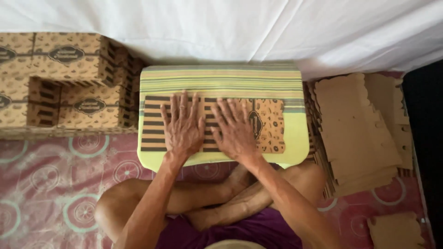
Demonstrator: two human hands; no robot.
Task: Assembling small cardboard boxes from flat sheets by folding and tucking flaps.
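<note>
A flat printed cardboard piece point(270, 124), striped brown and tan on its left and patterned on its right, lies on a yellow-green striped cushion point(221, 78). My left hand point(183, 123) presses flat on its striped left part, fingers spread. Beside it, my right hand point(236, 128) lies flat on the middle of the piece, fingers apart. Neither hand grips anything.
Assembled printed cardboard boxes point(69, 80) are stacked at the left. A pile of flat brown cardboard blanks point(355, 129) lies at the right, with one more blank point(397, 230) at the bottom right. White cloth point(221, 27) hangs behind the cushion. My crossed legs rest on a pink patterned mat point(50, 184).
</note>
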